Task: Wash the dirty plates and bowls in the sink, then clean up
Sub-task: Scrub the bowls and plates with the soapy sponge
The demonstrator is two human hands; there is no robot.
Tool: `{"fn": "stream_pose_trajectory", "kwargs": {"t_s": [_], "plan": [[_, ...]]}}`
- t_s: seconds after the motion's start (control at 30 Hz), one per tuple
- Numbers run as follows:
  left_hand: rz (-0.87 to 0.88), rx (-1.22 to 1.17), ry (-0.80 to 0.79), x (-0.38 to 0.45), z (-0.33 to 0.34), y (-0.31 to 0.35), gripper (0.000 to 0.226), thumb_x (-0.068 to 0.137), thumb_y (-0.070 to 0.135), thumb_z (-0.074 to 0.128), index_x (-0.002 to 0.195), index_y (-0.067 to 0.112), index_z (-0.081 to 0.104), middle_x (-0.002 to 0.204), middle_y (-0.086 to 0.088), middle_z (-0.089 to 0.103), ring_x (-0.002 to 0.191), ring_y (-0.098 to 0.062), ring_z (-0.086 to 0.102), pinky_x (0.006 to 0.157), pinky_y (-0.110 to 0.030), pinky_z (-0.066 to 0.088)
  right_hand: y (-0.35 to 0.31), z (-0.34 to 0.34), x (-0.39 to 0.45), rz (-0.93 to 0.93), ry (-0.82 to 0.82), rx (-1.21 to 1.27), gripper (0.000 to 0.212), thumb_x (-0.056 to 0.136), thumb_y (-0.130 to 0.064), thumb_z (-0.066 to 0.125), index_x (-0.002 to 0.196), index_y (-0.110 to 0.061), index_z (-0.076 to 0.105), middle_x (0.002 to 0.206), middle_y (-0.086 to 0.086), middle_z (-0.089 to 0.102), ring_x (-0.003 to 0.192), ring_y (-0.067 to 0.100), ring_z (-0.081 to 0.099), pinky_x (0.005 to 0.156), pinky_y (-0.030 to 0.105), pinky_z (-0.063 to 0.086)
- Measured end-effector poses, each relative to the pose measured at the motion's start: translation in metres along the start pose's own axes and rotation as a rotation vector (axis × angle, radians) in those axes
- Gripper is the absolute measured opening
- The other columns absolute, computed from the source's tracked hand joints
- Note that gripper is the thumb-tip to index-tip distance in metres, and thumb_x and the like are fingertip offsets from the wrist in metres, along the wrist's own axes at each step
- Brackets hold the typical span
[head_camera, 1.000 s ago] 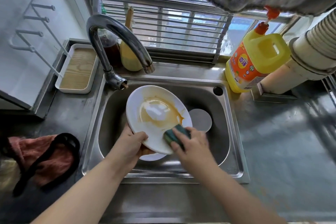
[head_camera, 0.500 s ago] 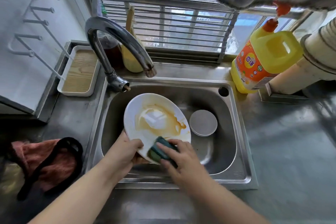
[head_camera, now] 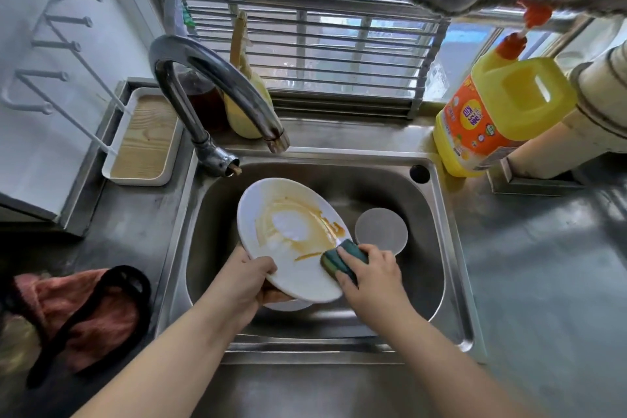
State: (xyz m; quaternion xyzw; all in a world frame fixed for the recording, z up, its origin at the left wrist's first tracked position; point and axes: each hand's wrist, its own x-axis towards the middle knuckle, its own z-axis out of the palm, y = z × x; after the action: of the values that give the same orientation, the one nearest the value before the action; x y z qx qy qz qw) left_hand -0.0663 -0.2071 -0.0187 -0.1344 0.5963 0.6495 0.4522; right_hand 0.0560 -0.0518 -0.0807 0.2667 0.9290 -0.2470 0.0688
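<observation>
Head view: one stained plate (head_camera: 298,268) tilted over sink (head_camera: 451,248); a second dish (head_camera: 288,305) beneath. One sponge (head_camera: 342,260) at plate's 4 o'clock. Left hand (head_camera: 242,282) grip pinches rim at 7 o'clock; right hand (head_camera: 371,276) grip clasps sponge against plate.

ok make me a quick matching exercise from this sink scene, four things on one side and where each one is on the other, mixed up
Things
1. plate
2. sponge
3. detergent bottle
4. pink cloth

Places
A. on the counter left of the sink
B. gripped by the right hand
C. at the sink's far right corner
D. held tilted by the left hand

Pairs: 1-D, 2-B, 3-C, 4-A
</observation>
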Motion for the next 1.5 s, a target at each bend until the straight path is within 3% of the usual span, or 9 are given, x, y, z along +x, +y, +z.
{"fn": "stream_pose_trajectory", "kwargs": {"t_s": [0.17,0.47,0.63,0.73,0.9,1.07,1.2,1.33,1.5], "plan": [[-0.023,0.001,0.032,0.004,-0.009,0.002,0.05,0.084,-0.018,0.032,0.107,0.019,0.056,0.089,-0.015,0.068,0.073,-0.026,0.064,0.045,-0.034,0.054,-0.057,0.01,-0.047,-0.272,0.009,0.218,0.067,0.079,-0.074,0.042,0.134,-0.038,0.05,0.133,0.003,0.049,0.116,0.019,0.038,0.103,0.031,0.037],[-0.059,-0.082,-0.03,0.006,-0.015,0.028,0.04,0.088,-0.012,0.038,0.115,0.01,0.057,0.09,-0.01,0.074,0.085,-0.026,0.067,0.05,-0.03,0.057,-0.004,-0.031,-0.007,-0.355,0.448,-0.201,0.056,0.058,-0.027,0.076,0.114,-0.026,0.069,0.115,0.011,0.064,0.097,0.03,0.045,0.085,0.041,0.039],[0.041,-0.208,-0.022,-0.011,0.017,-0.01,0.048,0.084,-0.019,0.036,0.099,0.015,0.068,0.089,-0.011,0.074,0.076,-0.023,0.072,0.055,-0.034,0.059,-0.054,-0.006,-0.03,-0.209,0.235,0.04,0.059,0.056,-0.031,0.07,0.115,-0.028,0.066,0.126,0.0,0.059,0.09,0.027,0.051,0.079,0.038,0.053],[0.06,-0.167,0.04,-0.01,0.0,-0.008,0.055,0.085,-0.02,0.036,0.119,0.019,0.057,0.1,-0.013,0.07,0.085,-0.028,0.067,0.05,-0.036,0.057,-0.018,-0.012,-0.029,-0.393,0.103,-0.024,0.057,0.074,-0.048,0.054,0.128,-0.029,0.058,0.139,-0.012,0.048,0.096,0.022,0.047,0.091,0.031,0.048],[0.085,-0.054,-0.003,-0.009,0.006,-0.002,0.056,0.086,-0.02,0.034,0.111,0.026,0.052,0.094,-0.005,0.067,0.084,-0.023,0.064,0.049,-0.035,0.057,-0.014,-0.018,-0.016,-0.097,-0.013,-0.013,0.079,0.079,-0.065,0.009,0.147,-0.033,0.035,0.152,-0.008,0.024,0.122,0.022,0.028,0.113,0.034,0.022],[0.102,-0.025,0.029,-0.008,-0.005,-0.002,0.056,0.082,-0.021,0.033,0.122,0.015,0.051,0.103,-0.016,0.068,0.084,-0.029,0.066,0.05,-0.035,0.055,-0.03,-0.005,-0.035,-0.324,-0.01,0.147,0.055,0.086,-0.046,0.041,0.139,-0.033,0.046,0.141,-0.006,0.041,0.112,0.018,0.036,0.105,0.028,0.03],[0.089,0.021,-0.002,-0.009,0.002,-0.003,0.054,0.085,-0.02,0.033,0.116,0.022,0.047,0.102,-0.008,0.063,0.087,-0.025,0.062,0.046,-0.033,0.055,0.009,-0.012,-0.005,0.038,-0.067,-0.088,0.052,0.095,-0.047,0.039,0.146,-0.034,0.036,0.152,-0.006,0.024,0.124,0.024,0.029,0.11,0.036,0.026],[0.063,0.011,-0.01,-0.002,0.002,-0.001,0.058,0.082,-0.021,0.032,0.124,0.017,0.048,0.101,-0.016,0.066,0.076,-0.026,0.067,0.048,-0.035,0.054,-0.055,0.001,-0.041,-0.195,-0.067,0.332,0.064,0.085,-0.057,0.031,0.142,-0.031,0.044,0.145,-0.008,0.032,0.124,0.016,0.029,0.112,0.024,0.02],[0.011,0.052,-0.027,-0.005,0.0,0.001,0.053,0.086,-0.019,0.032,0.109,0.026,0.048,0.101,-0.007,0.061,0.089,-0.027,0.06,0.044,-0.031,0.053,0.025,-0.01,0.004,-0.004,-0.077,-0.086,0.054,0.091,-0.051,0.033,0.141,-0.035,0.044,0.147,-0.005,0.037,0.118,0.029,0.039,0.107,0.04,0.033]]}}
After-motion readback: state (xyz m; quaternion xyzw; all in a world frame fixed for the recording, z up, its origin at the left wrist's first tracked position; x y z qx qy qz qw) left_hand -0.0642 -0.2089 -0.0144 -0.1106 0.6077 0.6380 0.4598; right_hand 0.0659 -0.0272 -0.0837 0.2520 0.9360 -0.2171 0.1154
